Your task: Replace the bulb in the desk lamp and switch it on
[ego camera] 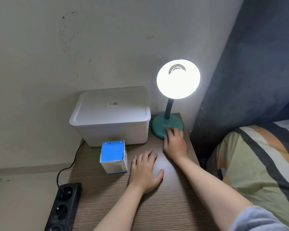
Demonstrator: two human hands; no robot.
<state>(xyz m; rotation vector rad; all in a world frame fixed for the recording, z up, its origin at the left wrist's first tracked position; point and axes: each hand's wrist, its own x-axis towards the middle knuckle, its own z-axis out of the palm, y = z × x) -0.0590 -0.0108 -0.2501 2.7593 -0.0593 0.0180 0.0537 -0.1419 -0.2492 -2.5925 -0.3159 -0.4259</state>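
The desk lamp stands at the back right of the wooden bedside table (157, 205). Its round head (178, 79) glows bright white, lit, on a dark bent neck above a teal round base (162, 125) marked ATN. My right hand (174, 143) rests on the front edge of that base, fingertips pressing on it, holding nothing. My left hand (146, 170) lies flat on the tabletop with fingers spread, empty. A blue and white bulb box (114, 156) stands just left of my left hand. The bulb itself is lost in the glare.
A white lidded plastic bin (110, 117) sits behind the bulb box, next to the lamp. A black power strip (63, 205) with a cable lies on the floor at the left. A striped bed cover (257, 164) and a dark curtain are at the right.
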